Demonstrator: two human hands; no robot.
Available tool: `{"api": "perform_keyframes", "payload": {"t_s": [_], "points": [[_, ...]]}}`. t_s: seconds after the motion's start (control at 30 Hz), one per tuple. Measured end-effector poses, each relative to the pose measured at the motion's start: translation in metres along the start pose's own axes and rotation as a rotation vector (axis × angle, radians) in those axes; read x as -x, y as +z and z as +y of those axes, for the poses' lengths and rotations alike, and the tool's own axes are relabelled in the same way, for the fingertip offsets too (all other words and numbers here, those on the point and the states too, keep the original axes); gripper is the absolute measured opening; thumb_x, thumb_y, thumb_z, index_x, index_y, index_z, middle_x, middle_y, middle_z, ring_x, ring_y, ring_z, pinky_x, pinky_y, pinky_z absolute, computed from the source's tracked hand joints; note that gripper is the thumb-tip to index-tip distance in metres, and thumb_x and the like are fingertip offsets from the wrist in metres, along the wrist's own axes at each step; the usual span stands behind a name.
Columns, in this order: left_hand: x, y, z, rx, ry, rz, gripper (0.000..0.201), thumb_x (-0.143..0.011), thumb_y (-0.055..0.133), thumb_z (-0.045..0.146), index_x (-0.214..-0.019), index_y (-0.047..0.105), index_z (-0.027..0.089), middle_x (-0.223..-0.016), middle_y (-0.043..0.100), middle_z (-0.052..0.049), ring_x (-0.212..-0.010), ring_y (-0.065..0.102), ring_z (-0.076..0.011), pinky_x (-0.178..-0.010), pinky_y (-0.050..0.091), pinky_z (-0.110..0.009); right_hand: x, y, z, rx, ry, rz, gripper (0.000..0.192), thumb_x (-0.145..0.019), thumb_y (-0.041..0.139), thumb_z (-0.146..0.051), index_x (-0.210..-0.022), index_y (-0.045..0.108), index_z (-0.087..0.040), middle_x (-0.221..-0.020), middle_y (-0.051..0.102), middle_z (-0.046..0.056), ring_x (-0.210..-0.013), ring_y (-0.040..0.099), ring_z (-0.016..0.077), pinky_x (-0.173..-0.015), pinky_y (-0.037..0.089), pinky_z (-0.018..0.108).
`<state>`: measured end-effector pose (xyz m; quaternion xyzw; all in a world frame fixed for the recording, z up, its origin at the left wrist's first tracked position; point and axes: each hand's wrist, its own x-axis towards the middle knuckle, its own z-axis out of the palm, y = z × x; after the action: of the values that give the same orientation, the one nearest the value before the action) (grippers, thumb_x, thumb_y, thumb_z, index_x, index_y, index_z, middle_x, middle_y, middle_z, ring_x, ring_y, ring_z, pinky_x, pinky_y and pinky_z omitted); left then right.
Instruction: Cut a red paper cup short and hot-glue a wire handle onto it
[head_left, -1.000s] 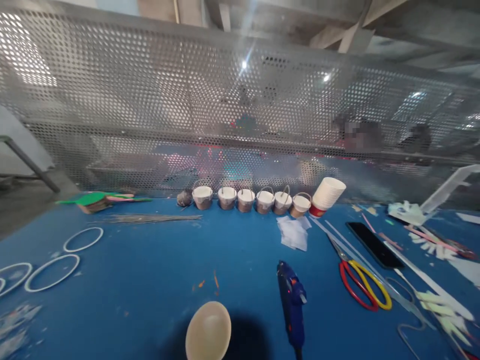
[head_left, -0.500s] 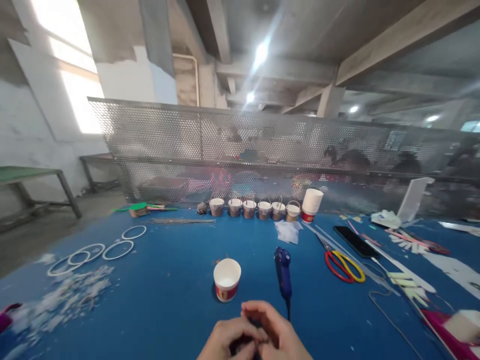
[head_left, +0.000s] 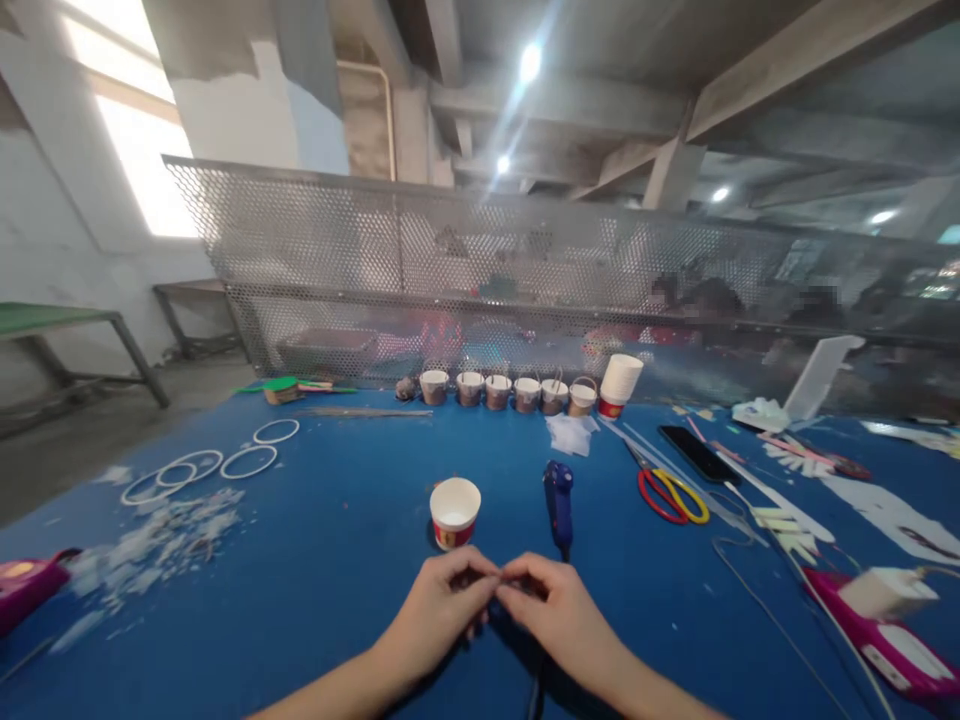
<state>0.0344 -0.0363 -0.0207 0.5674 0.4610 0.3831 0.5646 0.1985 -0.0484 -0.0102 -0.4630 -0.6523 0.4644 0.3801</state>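
Hands [head_left: 499, 600] just behind paper cup [head_left: 454, 512]

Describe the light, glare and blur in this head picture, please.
Head view: the ceiling lamp flares into streaks and the window is blown out white; straight edges bow toward the frame borders; the left hand and right hand cast a dark shadow on the blue table; the white scraps look smeared.

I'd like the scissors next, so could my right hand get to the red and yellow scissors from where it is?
Probably yes. The right hand is pinched with the left hand on something small, but the blue table between it and the scissors looks bare; only a thin wire lies nearby.
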Motion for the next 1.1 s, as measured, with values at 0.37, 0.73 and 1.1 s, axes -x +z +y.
{"api": "perform_keyframes", "payload": {"t_s": [0.37,0.73,1.1], "points": [[-0.004,-0.022,0.035,0.406,0.081,0.270,0.031,-0.076,0.068,0.045,-0.072,0.053,0.018,-0.046,0.045,0.009,-0.038,0.043,-0.0062,-0.034,0.030,-0.015,-0.006,-0.020,0.002,0.002,0.079,0.182,0.028,-0.075,0.059,-0.042,-0.067,0.067,-0.017,-0.059,0.056,-0.001,-0.056,0.045,0.0122,-0.053,0.036,0.024],[0.009,-0.014,0.018,-0.661,0.609,0.027,0.027,-0.090,0.051,0.025,-0.114,0.062,0.019,-0.103,0.065,-0.008,-0.081,0.063,-0.0140,-0.075,0.054,-0.027,-0.002,-0.015,-0.003,-0.015,-0.006,0.049,0.022,-0.079,0.057,-0.037,-0.073,0.067,-0.017,-0.064,0.059,-0.001,-0.059,0.048,0.0123,-0.058,0.041,0.025],[0.005,-0.028,0.024,-0.957,0.847,0.126,0.028,-0.097,0.038,0.022,-0.092,0.064,0.016,-0.085,0.066,-0.007,-0.079,0.063,-0.0148,-0.073,0.052,-0.025,0.001,-0.015,0.000,0.066,-0.087,0.044,0.023,-0.084,0.055,-0.033,-0.074,0.068,-0.017,-0.065,0.061,-0.001,-0.059,0.051,0.0125,-0.057,0.040,0.024]]}}
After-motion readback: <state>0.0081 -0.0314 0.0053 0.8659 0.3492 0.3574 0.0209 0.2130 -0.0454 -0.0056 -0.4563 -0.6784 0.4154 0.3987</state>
